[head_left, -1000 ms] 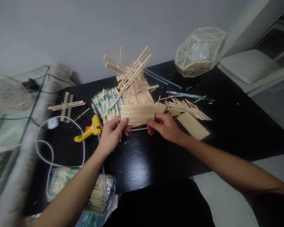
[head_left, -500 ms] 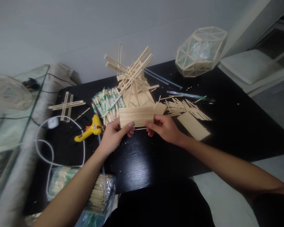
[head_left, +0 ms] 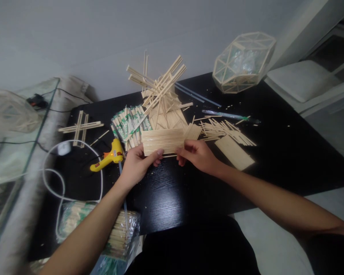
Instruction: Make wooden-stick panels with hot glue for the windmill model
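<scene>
Between my two hands is a flat panel of wooden sticks [head_left: 164,140] laid side by side, held up above the black table. My left hand [head_left: 139,163] grips its left end, thumb across the front face. At the right end, my right hand [head_left: 195,153] pinches the lower corner. One stick shows along the lower edge, between the thumbs. To the left of my left hand lies a yellow glue gun [head_left: 110,156] with a glue stick at its back. A pile of wrapped chopsticks [head_left: 130,124] sits just behind that hand.
A tangled stack of sticks [head_left: 163,95] rises behind the panel. Loose short sticks [head_left: 227,131] and a second flat panel [head_left: 234,152] lie to the right. A faceted stick frame [head_left: 243,63] stands at the back right. A white cable [head_left: 44,168] loops at left, near bagged chopsticks [head_left: 120,233].
The panel has shifted very slightly to the left in my hands. Both hands keep their hold, and everything else stays where it was.
</scene>
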`<state>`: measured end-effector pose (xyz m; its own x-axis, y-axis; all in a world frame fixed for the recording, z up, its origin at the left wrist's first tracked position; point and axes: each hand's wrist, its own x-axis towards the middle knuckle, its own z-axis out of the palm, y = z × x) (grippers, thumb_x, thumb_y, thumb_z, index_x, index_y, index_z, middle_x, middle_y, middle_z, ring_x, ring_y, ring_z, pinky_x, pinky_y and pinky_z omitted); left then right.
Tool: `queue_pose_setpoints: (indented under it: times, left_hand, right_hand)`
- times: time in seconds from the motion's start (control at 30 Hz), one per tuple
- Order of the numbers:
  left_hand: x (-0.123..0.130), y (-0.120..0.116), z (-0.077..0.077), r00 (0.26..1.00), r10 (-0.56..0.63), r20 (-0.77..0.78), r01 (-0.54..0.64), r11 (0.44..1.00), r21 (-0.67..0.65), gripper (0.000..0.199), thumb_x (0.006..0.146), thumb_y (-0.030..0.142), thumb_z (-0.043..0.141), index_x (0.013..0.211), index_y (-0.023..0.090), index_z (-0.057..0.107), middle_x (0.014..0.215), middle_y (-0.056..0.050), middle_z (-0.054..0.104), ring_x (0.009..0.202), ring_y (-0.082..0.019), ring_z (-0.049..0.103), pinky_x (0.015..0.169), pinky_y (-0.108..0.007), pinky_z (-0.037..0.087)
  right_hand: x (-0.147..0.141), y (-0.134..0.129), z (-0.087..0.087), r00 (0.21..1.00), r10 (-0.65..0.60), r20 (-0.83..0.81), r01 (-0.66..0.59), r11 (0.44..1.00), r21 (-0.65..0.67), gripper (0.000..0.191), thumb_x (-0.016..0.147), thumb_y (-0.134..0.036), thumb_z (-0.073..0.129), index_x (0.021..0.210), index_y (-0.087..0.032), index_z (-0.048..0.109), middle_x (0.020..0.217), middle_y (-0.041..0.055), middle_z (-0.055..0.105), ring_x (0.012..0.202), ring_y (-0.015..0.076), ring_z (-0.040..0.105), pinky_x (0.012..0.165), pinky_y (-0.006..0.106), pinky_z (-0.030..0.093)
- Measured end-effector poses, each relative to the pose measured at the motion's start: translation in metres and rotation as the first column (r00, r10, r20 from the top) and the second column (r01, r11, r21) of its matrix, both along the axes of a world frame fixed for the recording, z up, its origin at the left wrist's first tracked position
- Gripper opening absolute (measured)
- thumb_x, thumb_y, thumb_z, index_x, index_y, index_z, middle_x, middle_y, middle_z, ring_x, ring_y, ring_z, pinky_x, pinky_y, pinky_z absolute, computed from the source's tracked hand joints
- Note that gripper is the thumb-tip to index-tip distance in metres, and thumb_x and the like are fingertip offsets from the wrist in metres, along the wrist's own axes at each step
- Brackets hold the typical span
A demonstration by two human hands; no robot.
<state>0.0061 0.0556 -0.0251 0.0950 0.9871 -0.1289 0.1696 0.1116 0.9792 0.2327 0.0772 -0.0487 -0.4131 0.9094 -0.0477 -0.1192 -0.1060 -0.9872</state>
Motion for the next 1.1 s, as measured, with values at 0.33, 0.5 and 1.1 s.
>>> queue_pose_setpoints:
  times: [0.33,0.5,1.1]
  left_hand:
    - [0.0002,-0.0014,-0.0011,0.999,-0.027,-0.030,0.029,0.999,0.044,0.025,0.086,0.037,0.082,0.079,0.016,0.070,0.067,-0.001,0.070,0.056,-0.012,0.063,0.054,-0.022,0.053]
    - [-0.0002,-0.0018,-0.0016,0.996,-0.058,-0.071,0.064,0.994,0.086,0.024,0.087,0.037,0.081,0.078,0.016,0.071,0.069,-0.002,0.072,0.056,-0.012,0.064,0.053,-0.022,0.053]
    - [0.0015,-0.0036,0.0064,0.997,0.031,-0.069,-0.026,0.997,0.076,0.028,0.083,0.039,0.082,0.073,0.016,0.071,0.065,-0.004,0.071,0.054,-0.013,0.062,0.053,-0.023,0.052]
  right_hand:
    - [0.0008,0.0003,-0.0008,0.999,-0.009,0.035,0.009,1.000,-0.007,0.041,0.076,-0.053,0.089,0.074,-0.017,0.068,0.065,-0.0001,0.070,0.053,0.0124,0.065,0.054,0.026,0.056]
    - [0.0009,0.0004,-0.0002,1.000,-0.010,0.028,0.010,1.000,-0.003,0.040,0.076,-0.051,0.090,0.074,-0.017,0.068,0.066,0.0005,0.070,0.054,0.0125,0.065,0.054,0.027,0.056]
    - [0.0048,0.0045,0.0054,0.997,-0.069,0.021,0.069,0.997,0.031,0.044,0.080,-0.059,0.085,0.074,-0.018,0.069,0.063,-0.0007,0.068,0.053,0.0119,0.063,0.053,0.026,0.054]
